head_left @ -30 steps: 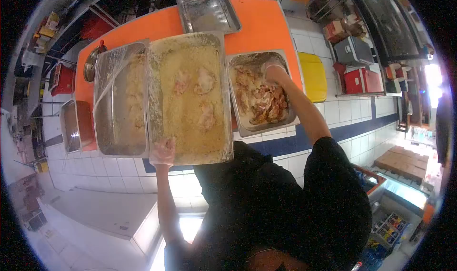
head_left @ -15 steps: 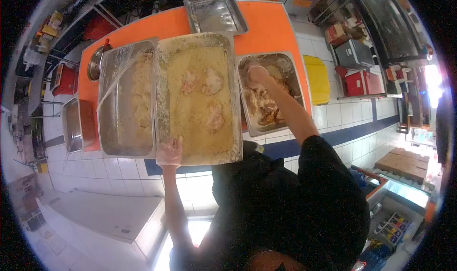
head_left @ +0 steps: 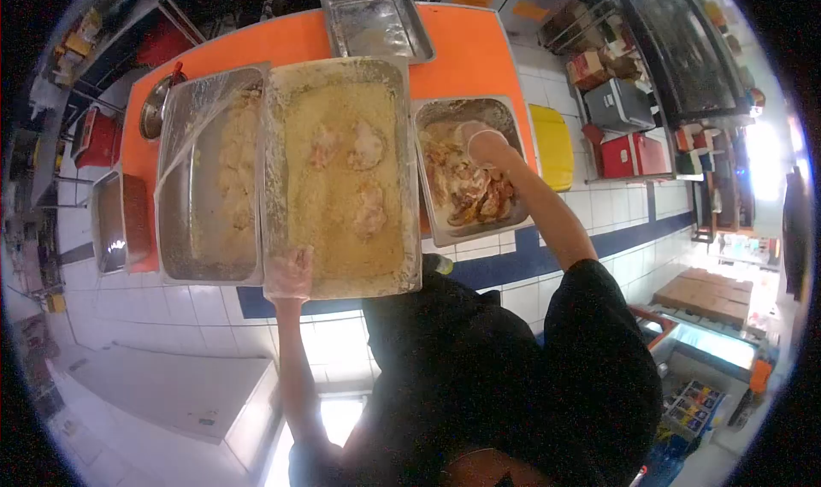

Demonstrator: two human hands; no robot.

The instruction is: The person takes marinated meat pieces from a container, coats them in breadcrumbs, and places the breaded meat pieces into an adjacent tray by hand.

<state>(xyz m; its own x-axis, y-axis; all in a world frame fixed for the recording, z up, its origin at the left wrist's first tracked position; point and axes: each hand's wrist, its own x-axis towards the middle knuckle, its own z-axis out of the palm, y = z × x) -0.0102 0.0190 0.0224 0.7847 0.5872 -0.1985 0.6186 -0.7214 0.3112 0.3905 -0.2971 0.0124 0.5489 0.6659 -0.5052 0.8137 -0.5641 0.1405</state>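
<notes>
My left hand point(head_left: 290, 275), in a clear plastic glove, rests with curled fingers on the near left corner of a deep tray of pale flour point(head_left: 342, 252). Several coated pieces of meat point(head_left: 369, 211) lie on the flour. My right hand point(head_left: 488, 147), also gloved, reaches into a metal pan point(head_left: 434, 225) of wet, marinated meat point(head_left: 457, 179). Its fingers are over the far part of the pan and blurred, so what they hold, if anything, cannot be made out.
Left of the flour stands a metal pan partly covered with plastic film point(head_left: 184, 179). A shallow metal tray point(head_left: 376, 25) sits at the back of the orange table point(head_left: 466, 47). Farther left are a round metal bowl point(head_left: 154, 111) and a smaller pan point(head_left: 120, 222). A yellow bin point(head_left: 552, 145) stands at right.
My right hand has shifted to the right within the meat pan. My left hand stays at the tray's corner. The whole view has slid slightly left.
</notes>
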